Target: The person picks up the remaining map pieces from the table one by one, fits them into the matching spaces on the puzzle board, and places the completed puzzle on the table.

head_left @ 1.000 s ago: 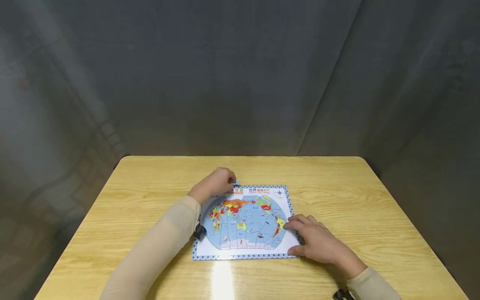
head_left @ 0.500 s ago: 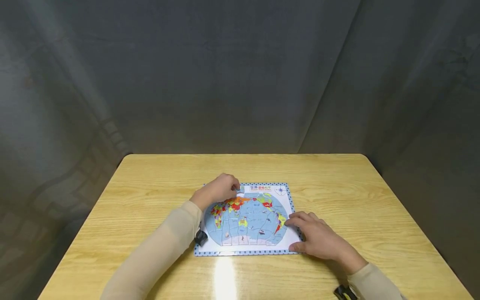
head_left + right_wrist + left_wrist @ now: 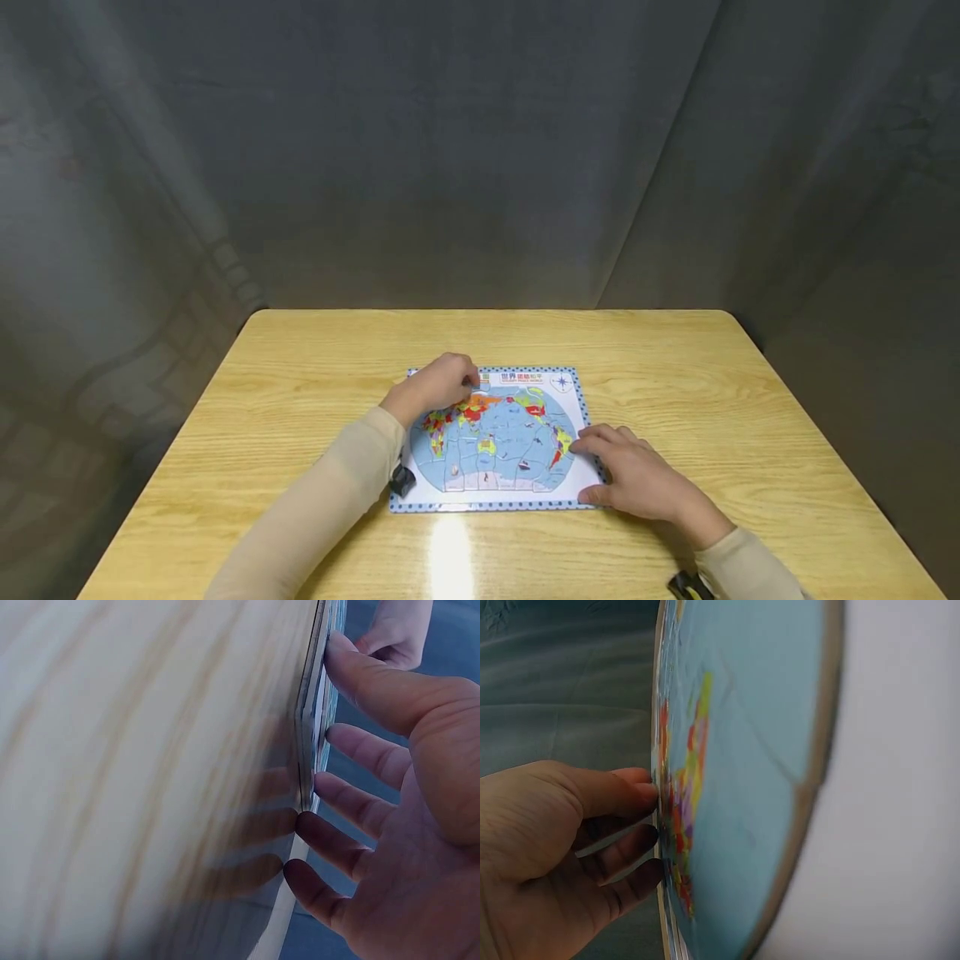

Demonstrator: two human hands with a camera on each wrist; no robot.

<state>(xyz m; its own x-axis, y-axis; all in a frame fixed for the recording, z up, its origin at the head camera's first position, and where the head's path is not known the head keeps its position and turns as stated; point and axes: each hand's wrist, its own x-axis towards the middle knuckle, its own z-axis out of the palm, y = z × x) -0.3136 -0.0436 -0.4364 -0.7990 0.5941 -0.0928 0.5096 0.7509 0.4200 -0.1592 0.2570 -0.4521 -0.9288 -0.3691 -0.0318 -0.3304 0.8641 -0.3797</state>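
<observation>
A world map jigsaw puzzle (image 3: 510, 433) with a white and blue dotted border lies flat on the table. At its upper left, my left hand (image 3: 438, 387) bends over the map and pinches a small light-blue puzzle piece (image 3: 483, 387) near the top rim. Most of that piece is hidden behind the fingers. In the left wrist view, the thumb and fingertips (image 3: 646, 796) meet the board's face. My right hand (image 3: 633, 475) rests at the right border, fingers spread and gently bent. From the right wrist, its thumb (image 3: 360, 667) and fingertips touch the board, with the lower fingers at the table.
The wooden table (image 3: 300, 358) extends on all sides of the board, with a bright light reflection in front. A dark grey curtain (image 3: 450, 167) hangs behind it. Black wrist cameras sit on both sleeves.
The left hand has come down and slightly toward the person, bringing the light-blue piece from beyond the board's top edge onto the map's upper part. The right hand has kept its place.
</observation>
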